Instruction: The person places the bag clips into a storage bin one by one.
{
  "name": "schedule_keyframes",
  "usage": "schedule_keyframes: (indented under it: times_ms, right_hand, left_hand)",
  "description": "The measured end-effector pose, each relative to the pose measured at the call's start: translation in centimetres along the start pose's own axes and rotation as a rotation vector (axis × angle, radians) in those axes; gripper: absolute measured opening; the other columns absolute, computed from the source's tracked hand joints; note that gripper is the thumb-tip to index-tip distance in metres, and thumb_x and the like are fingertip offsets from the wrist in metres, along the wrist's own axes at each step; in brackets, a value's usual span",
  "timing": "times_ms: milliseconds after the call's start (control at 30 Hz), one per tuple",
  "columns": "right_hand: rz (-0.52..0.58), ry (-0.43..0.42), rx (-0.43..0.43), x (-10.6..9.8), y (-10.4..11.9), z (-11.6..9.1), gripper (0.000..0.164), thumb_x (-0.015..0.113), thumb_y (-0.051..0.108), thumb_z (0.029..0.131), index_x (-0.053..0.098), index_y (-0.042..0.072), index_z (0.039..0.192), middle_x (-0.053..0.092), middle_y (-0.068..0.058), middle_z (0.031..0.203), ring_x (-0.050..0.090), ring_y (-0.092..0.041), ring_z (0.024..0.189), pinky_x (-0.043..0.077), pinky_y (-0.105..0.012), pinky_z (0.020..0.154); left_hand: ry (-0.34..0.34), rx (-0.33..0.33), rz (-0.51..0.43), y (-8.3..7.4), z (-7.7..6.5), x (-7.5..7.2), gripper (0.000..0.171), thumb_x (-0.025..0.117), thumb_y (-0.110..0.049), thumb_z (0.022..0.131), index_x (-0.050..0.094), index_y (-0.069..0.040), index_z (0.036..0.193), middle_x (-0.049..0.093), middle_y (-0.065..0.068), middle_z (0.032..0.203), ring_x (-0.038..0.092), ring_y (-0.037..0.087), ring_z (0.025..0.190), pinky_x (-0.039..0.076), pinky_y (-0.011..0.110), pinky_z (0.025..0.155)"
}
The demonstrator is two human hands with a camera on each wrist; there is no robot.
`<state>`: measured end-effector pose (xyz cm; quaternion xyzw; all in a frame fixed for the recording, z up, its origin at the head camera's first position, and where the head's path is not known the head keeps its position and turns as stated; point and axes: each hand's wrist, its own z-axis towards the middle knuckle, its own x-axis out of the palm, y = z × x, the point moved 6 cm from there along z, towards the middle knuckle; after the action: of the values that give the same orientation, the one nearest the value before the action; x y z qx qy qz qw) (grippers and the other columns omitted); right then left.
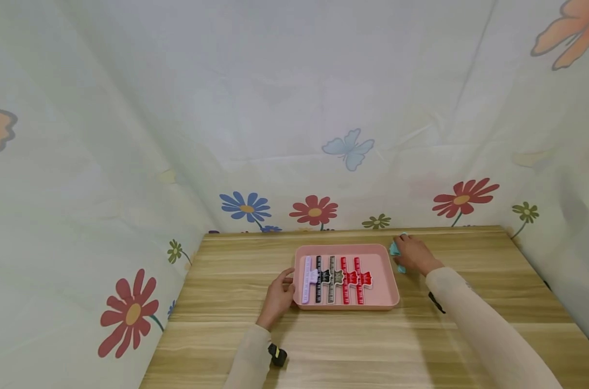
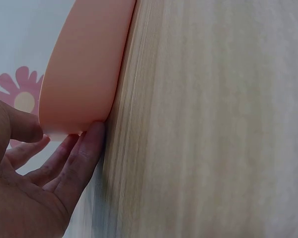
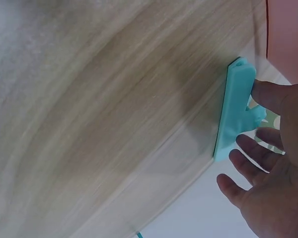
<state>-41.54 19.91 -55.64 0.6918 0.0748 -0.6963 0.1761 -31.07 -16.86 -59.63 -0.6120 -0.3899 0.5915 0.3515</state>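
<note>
A pink tray [image 1: 379, 292] sits on the wooden table, and my left hand [image 1: 278, 294] holds its left end. In the left wrist view, that hand's fingertips [image 2: 93, 136] lie against the outside of the tray wall and the thumb reaches the rim. Just past the tray's right edge, my right hand [image 1: 415, 254] pinches a turquoise bag clip [image 3: 236, 109]. The thumb is on one end of the clip, two fingers are by its small handle, and the other fingers stand apart. Inside the tray, several similar clips lie side by side: purple [image 1: 306, 281], black [image 1: 318, 286], grey [image 1: 331, 289] and red [image 1: 345, 281].
The wood-grain table [image 1: 352, 346] meets a white curtain [image 1: 275, 108] printed with flowers and butterflies at its back edge. Black straps [image 1: 277, 355] are on both wrists. Bare tray floor shows to the right of the red clips.
</note>
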Motion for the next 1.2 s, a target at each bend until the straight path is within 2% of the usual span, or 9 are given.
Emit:
schedule_keyframes:
  times_ms: [167,467,600,767,933,1200]
  right_hand:
    - [-0.007,0.018,0.000,0.4,0.1,0.3,0.056,0.060,0.020,0.086,0.042,-0.001,0.135,0.051,-0.026,0.126,0.046,-0.046,0.118,0.042,-0.058,0.093]
    - [0.004,0.008,-0.023,0.7,0.5,0.6,0.043,0.052,0.016,0.092,0.047,0.000,0.131,0.053,-0.025,0.124,0.045,-0.045,0.119,0.040,-0.061,0.093]
    - [-0.001,-0.017,-0.036,0.5,0.5,0.8,0.040,0.052,0.014,0.091,0.049,0.000,0.129,0.055,-0.025,0.122,0.046,-0.045,0.118,0.041,-0.061,0.092]
    - [0.004,0.013,-0.031,0.8,0.5,1.0,0.043,0.054,0.018,0.090,0.050,0.003,0.130,0.054,-0.023,0.125,0.045,-0.045,0.120,0.038,-0.063,0.093]
    - [-0.004,0.023,-0.041,1.0,0.5,1.3,0.044,0.059,0.021,0.087,0.052,0.005,0.128,0.056,-0.022,0.124,0.045,-0.045,0.119,0.038,-0.064,0.092]
    - [0.005,0.033,-0.038,0.9,0.5,1.4,0.039,0.058,0.025,0.088,0.057,0.007,0.122,0.059,-0.019,0.121,0.047,-0.045,0.116,0.036,-0.067,0.090]
  left_hand:
    - [-0.010,0.003,0.016,-0.1,-0.1,0.0,0.045,0.049,-0.007,0.093,0.046,-0.015,0.137,0.058,0.020,0.117,0.062,0.028,0.099,0.054,0.028,0.062]
    - [-0.010,0.005,0.013,-0.1,-0.2,-0.2,0.045,0.049,-0.007,0.093,0.045,-0.015,0.137,0.058,0.020,0.118,0.062,0.029,0.100,0.054,0.028,0.063]
    - [-0.009,0.019,-0.002,-0.1,-0.1,-0.2,0.045,0.049,-0.006,0.092,0.046,-0.014,0.137,0.058,0.021,0.116,0.063,0.028,0.097,0.054,0.029,0.061]
    - [-0.001,0.035,-0.001,-0.1,-0.2,-0.2,0.046,0.049,-0.004,0.091,0.046,-0.012,0.136,0.058,0.022,0.115,0.063,0.026,0.093,0.053,0.028,0.059]
    - [-0.006,0.032,0.021,-0.2,-0.3,-0.2,0.045,0.050,-0.004,0.091,0.046,-0.013,0.136,0.058,0.021,0.115,0.063,0.026,0.095,0.053,0.027,0.060]
    - [-0.015,0.023,0.040,-0.3,-0.3,-0.2,0.045,0.049,-0.005,0.092,0.046,-0.013,0.136,0.059,0.020,0.115,0.063,0.027,0.097,0.054,0.028,0.063]
